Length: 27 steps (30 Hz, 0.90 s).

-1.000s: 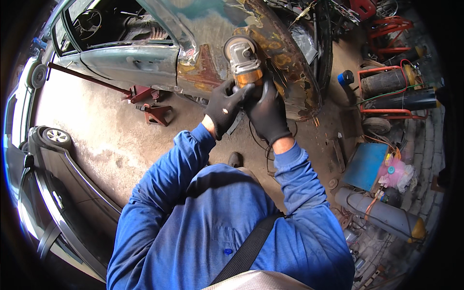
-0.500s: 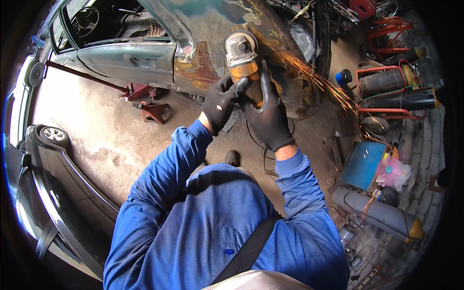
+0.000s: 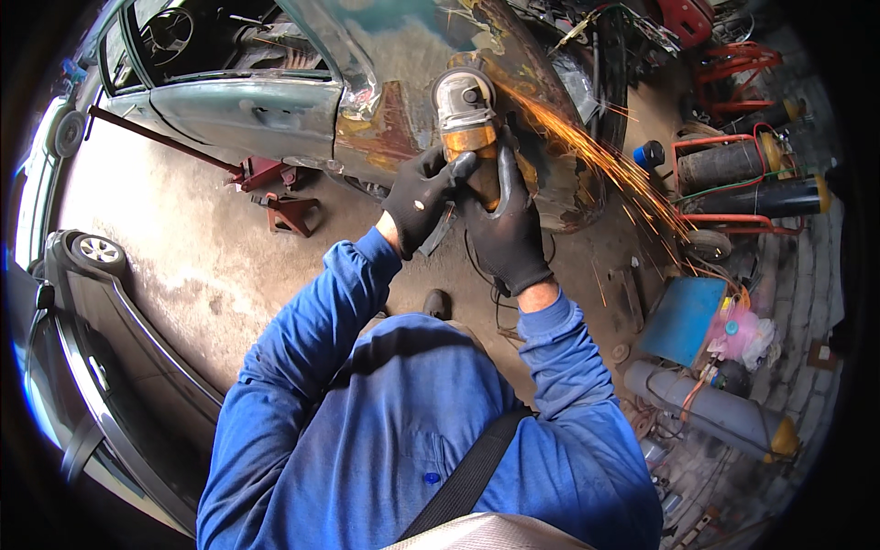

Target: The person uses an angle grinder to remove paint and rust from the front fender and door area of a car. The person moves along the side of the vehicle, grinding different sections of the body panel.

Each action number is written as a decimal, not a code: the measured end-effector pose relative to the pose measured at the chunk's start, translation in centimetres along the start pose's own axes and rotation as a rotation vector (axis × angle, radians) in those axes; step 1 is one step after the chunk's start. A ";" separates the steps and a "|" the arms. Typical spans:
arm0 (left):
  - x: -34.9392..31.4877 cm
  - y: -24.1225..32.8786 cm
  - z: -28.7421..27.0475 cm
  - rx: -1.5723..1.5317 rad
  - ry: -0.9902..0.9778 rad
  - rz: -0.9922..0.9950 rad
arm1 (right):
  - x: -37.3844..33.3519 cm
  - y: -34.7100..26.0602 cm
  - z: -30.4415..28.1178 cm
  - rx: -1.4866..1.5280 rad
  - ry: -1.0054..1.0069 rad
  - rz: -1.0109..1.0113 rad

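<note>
Both my hands, in black gloves, grip an orange angle grinder [image 3: 469, 139] with a grey metal head. My left hand [image 3: 423, 194] closes on its left side, the thumb laid across the body. Wrapped round the right side and rear of the body is my right hand [image 3: 507, 225]. The grinder's disc lies against the rusty, patchy rear panel of a green car body [image 3: 390, 110]; the exact contact is hidden under the head. A stream of orange sparks [image 3: 587, 147] flies off to the right. A dark cord hangs below the tool.
A red floor jack [image 3: 266, 174] with a long handle and a red jack stand [image 3: 291, 214] are beside the car. Gas cylinders [image 3: 724, 163] on a red cart, a blue panel [image 3: 683, 319] and a grey cylinder [image 3: 706, 408] lie right. A dark car [image 3: 119, 367] stands left.
The grinder and both hands have shifted slightly to the right across the panel. The spark stream has grown thicker and brighter. Both hands keep their hold.
</note>
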<state>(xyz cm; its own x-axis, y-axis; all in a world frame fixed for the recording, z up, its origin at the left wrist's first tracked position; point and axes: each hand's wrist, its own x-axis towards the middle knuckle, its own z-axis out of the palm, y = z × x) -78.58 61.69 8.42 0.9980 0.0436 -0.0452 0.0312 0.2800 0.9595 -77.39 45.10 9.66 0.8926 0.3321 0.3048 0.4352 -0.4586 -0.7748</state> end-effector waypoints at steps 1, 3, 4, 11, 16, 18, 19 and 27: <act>0.0 0.0 0.0 -0.021 0.008 0.001 | 0.0 0.1 0.0 -0.039 -0.005 -0.021; -0.1 -0.1 0.1 -0.019 0.010 -0.005 | 0.1 0.3 0.1 -0.037 0.030 -0.048; 0.0 -0.2 -0.1 0.007 0.001 -0.009 | 0.1 0.4 0.2 -0.025 0.046 -0.065; -1.7 -4.3 -0.7 -0.064 -0.028 -0.120 | -3.1 2.4 1.8 0.002 0.004 0.098; -4.5 -10.9 -2.0 -0.087 0.016 -0.235 | -8.1 6.0 5.1 0.059 -0.036 0.234; -5.1 -12.8 -2.5 -0.134 0.037 -0.349 | -9.5 7.1 6.4 0.054 -0.088 0.345; -5.3 -13.4 -2.7 -0.137 0.034 -0.348 | -10.0 7.5 6.8 0.040 -0.102 0.337; -3.8 -11.2 -2.1 -0.119 0.010 -0.184 | -7.4 6.6 4.8 -0.036 -0.002 0.100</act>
<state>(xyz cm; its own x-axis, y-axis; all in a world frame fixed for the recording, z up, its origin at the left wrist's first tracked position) -82.83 60.45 -2.72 0.9755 -0.0096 -0.2197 0.2055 0.3957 0.8951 -81.65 43.59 -0.34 0.9317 0.2844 0.2258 0.3477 -0.5189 -0.7809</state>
